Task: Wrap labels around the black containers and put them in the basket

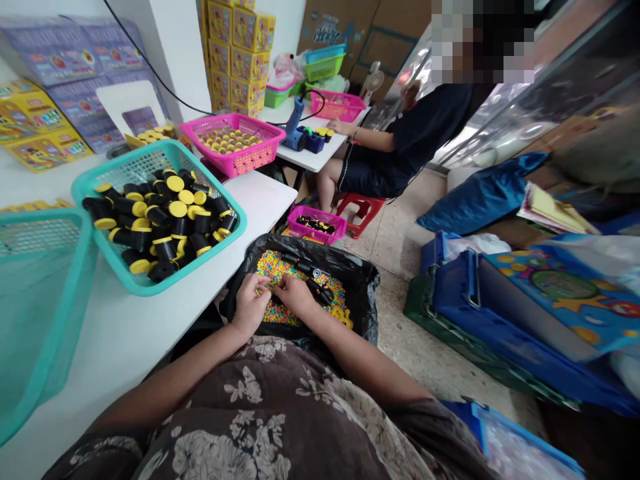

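My left hand (251,303) and my right hand (294,295) meet over a box lined with a black plastic bag (363,273). Fingers of both are curled together around something dark, mostly hidden by them. Small multicoloured beads (273,263) fill the box beneath. Black cylindrical pieces (320,291) lie on the beads to the right of my right hand, with yellow rings (342,316) below them. On the white table at the left, a teal basket (233,193) holds many black containers with yellow lids (177,209).
A second teal basket (80,267) stands at the left edge. Pink baskets (240,160) sit on the tables, and another pink basket (340,230) is beyond the box. A person (425,133) sits ahead. Blue crates (455,287) stand at right.
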The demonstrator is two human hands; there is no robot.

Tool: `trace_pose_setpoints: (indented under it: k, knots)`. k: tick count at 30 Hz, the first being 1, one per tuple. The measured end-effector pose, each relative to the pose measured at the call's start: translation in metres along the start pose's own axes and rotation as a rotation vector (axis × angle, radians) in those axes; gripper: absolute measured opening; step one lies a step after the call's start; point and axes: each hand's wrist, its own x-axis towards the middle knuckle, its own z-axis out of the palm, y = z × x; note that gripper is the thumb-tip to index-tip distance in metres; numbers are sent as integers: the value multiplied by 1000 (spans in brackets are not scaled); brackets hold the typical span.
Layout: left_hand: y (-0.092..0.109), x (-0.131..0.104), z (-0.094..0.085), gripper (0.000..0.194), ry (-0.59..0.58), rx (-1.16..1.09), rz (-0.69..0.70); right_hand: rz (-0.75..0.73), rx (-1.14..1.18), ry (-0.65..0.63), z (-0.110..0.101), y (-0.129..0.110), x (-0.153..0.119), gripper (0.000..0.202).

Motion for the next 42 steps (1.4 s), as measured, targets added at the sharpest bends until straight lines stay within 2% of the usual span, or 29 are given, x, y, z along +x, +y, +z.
trace_pose_setpoints:
  k: [4, 9, 12, 15, 17, 18, 20, 22, 23, 25, 28, 31, 35, 42]
  knots:
    - [6, -2, -2, 22, -56, 15, 44, 129, 136, -141, -11, 0, 4, 27]
    - [21, -4, -2, 39, -222, 44, 215, 232, 356, -388, -28, -6, -1, 30]
    - [24, -3, 0, 31, -236, 13, 240, 231, 429, -446, -25, -9, -13, 27]
    - [20, -2, 1, 22, -224, -33, 144, 195, 456, -386, -28, -5, -20, 22]
    - [16, -2, 3, 21, -180, -83, -2, 141, 411, -230, -44, 3, -18, 19]
    - [14, -2, 3, 22, -156, -116, -81, 101, 317, -100, -56, 9, -14, 17]
    - [10, -2, 5, 26, -151, -185, -205, 27, -59, 185, -86, 21, -6, 16]
    - [9, -2, 7, 30, -194, -230, -247, 19, -479, 295, -112, 34, 1, 16]
    - [9, -3, 7, 31, -219, -241, -245, 31, -597, 285, -121, 39, 3, 15]
    - [10, -3, 8, 32, -238, -241, -231, 47, -692, 205, -129, 49, 4, 13]
    - [9, -4, 7, 32, -236, -229, -223, 27, -741, 93, -121, 57, 0, 15]
    - [7, -4, 7, 33, -248, -211, -221, 2, -797, 29, -110, 61, -3, 31]
    - [5, -3, 7, 32, -254, -201, -213, -14, -840, -9, -105, 63, -1, 36]
    - [9, -3, 7, 32, -275, -244, -251, 4, -831, -39, -110, 67, 0, 41]
